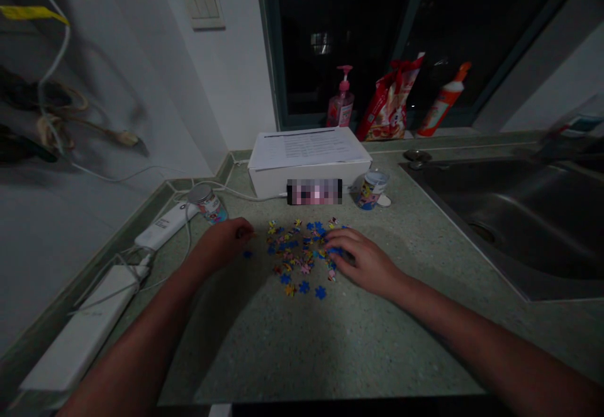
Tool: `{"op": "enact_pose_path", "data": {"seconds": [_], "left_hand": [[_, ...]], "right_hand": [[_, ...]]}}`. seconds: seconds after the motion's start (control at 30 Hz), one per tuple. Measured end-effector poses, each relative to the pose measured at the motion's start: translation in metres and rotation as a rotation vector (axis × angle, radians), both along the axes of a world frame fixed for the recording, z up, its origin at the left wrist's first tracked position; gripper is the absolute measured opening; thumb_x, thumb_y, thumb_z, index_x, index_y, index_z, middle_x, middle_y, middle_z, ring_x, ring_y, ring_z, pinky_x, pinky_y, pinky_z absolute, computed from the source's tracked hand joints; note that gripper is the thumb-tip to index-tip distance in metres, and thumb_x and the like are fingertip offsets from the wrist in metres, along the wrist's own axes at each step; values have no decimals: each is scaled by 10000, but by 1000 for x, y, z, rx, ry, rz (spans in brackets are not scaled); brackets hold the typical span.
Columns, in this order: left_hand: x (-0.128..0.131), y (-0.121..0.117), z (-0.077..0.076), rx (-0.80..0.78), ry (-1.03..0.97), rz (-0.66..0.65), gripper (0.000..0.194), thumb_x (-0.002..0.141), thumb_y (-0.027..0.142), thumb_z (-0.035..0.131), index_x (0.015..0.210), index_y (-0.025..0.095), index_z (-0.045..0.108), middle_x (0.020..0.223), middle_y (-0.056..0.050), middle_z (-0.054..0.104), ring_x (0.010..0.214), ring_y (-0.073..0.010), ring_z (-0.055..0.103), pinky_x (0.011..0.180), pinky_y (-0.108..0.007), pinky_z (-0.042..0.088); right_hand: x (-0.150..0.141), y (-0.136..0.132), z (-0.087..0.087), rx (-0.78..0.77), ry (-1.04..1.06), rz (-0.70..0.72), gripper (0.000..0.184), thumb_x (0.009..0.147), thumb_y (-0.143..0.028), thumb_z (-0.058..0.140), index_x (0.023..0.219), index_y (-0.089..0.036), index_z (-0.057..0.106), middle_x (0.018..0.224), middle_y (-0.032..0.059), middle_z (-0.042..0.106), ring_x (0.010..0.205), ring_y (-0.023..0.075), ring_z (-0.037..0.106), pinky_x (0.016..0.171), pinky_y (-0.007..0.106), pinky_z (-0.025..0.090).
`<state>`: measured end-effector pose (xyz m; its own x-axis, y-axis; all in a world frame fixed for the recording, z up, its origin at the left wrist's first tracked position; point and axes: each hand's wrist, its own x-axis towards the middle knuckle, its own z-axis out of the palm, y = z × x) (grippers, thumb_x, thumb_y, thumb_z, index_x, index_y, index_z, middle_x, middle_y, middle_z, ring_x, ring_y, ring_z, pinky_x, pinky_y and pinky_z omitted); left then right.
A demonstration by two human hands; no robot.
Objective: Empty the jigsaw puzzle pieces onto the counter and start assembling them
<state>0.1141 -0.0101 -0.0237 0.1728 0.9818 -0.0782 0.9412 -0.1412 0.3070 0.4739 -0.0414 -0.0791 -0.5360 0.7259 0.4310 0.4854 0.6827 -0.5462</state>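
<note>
- Biggest thing you had was the green speckled worktop (292, 354), with the metal sink (542, 260) set into it off to your right.
- Next up, the white box (268, 182) sat at the back by the window wall, straight ahead of you, printed side up.
- Then the scatter of puzzle pieces (306, 268), lying flat mid-worktop between your two hands. It was about as deep as it was wide, so no real long axis to work with.
- Your right hand (363, 257) was the nearer one, no contest: already at the scatter's right edge, fingers pointing left into it. It was half open, thumb parted from the fingers, blue pieces showing in the gap. Couldn't tell if the fingertips had actually got one.
- Your left hand (232, 239) was off the scatter's left side, with the pieces lying to its right. Fingers were curled in close, a hint of orange at the tips, but too blurry to say whether you had hold of a piece.
- Two tins came next: the left tin (208, 204) just beyond your left hand, the right tin (370, 192) beyond your right.
- Smallest: one loose blue piece (248, 254), just beside your left hand, apart from the rest.
</note>
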Motion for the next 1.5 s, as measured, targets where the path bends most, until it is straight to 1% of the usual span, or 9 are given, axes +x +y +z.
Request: {"op": "enact_pose_path", "data": {"seconds": [0.17, 0.43, 0.6, 0.67, 0.77, 0.83, 0.97, 1.23, 1.5], "left_hand": [[-19, 8, -6, -87, 91, 12, 231, 922, 215, 592, 1038, 242, 790, 1040, -70, 839, 958, -249, 779, 809, -309, 525], [-17, 6, -10, -143, 220, 40, 209, 951, 247, 619, 1070, 262, 791, 1062, -86, 834, 961, -289, 776, 754, -332, 487], [-6, 3, -9, 5, 217, 71, 202, 1002, 308, 561, 997, 240, 752, 1011, -83, 813, 922, -269, 759, 729, -319, 489], [3, 1, -14, 113, 131, 30, 217, 1018, 295, 536, 1015, 226, 742, 1041, -89, 798, 948, -260, 746, 787, -333, 520], [20, -3, -26, 246, 2, -137, 225, 1024, 264, 557, 1123, 203, 750, 1171, -119, 778, 1119, -282, 708, 1001, -407, 536], [30, -3, -35, 273, -19, -236, 266, 1038, 240, 544, 1204, 209, 748, 1234, -127, 770, 1205, -299, 680, 1099, -467, 510], [41, 5, -49, 280, -45, -329, 388, 1040, 129, 480, 1346, 206, 707, 1397, -126, 729, 1338, -286, 636, 1214, -514, 440], [49, 19, -54, 228, 38, -421, 339, 1023, 132, 562, 1298, 218, 739, 1295, -101, 784, 1235, -299, 698, 1144, -507, 478], [52, 19, -55, 298, -17, -357, 292, 1003, 149, 643, 1267, 188, 763, 1212, -118, 804, 1154, -301, 726, 1088, -487, 519]], "right_hand": [[10, 8, -3, 10, -8, -63, 210, 1001, -189, 621, 1153, -262, 746, 1231, 102, 765, 1191, 266, 719, 1035, 501, 591], [9, 8, -5, 9, -11, -61, 196, 1002, -184, 617, 1147, -245, 733, 1240, 109, 759, 1198, 265, 715, 1044, 501, 588], [10, 9, -4, 10, -18, -85, 192, 1001, -181, 622, 1136, -258, 735, 1227, 99, 763, 1192, 263, 716, 1039, 505, 593], [11, 9, -4, 14, -21, -93, 186, 1006, -185, 614, 1131, -257, 732, 1228, 101, 762, 1195, 264, 714, 1040, 506, 592], [10, 9, -5, 14, -30, -93, 178, 1006, -194, 609, 1124, -252, 729, 1229, 103, 759, 1194, 268, 714, 1039, 502, 594], [9, 9, -7, 12, -33, -86, 176, 1009, -199, 602, 1123, -244, 728, 1233, 109, 756, 1198, 271, 712, 1041, 500, 592], [8, 9, -8, 8, -29, -76, 181, 1014, -199, 591, 1131, -230, 725, 1235, 120, 753, 1187, 271, 713, 1030, 497, 593], [7, 9, -6, 5, -32, -72, 187, 998, -176, 604, 1125, -232, 729, 1234, 120, 763, 1187, 276, 719, 1029, 511, 595], [7, 10, -9, 31, -20, -76, 174, 1000, -179, 610, 1115, -244, 724, 1233, 113, 763, 1180, 269, 724, 1021, 499, 603]]}}
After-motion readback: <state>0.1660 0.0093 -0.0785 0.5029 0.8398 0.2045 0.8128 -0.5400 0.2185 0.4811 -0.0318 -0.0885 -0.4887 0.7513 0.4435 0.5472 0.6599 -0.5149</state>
